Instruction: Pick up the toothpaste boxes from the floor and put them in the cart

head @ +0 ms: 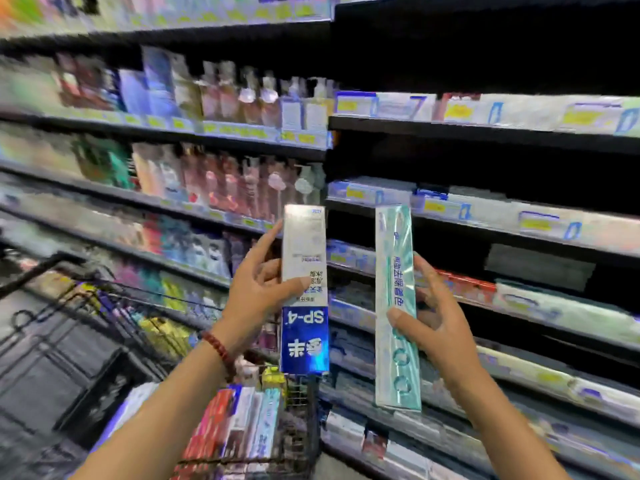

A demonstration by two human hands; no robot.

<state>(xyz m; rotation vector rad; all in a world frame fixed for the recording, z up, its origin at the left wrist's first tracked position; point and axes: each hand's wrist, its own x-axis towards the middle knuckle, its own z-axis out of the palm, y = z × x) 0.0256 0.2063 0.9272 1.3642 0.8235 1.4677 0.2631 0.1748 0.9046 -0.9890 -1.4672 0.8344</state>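
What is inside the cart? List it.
The wire cart holds toothpaste boxes standing on end, red, white and teal; lower layers are hidden by them and the forearm.

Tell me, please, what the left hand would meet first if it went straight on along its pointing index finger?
Probably the bottles on the shelf behind; the left hand, gripping the blue-and-white toothpaste box, points up and forward, though depth is unclear.

Your one head view, wide-angle, looking forward and slightly down, close over your left hand (258, 292) and right hand (433, 323), shelves (485, 133) facing you beyond, cart (298, 410) near left.
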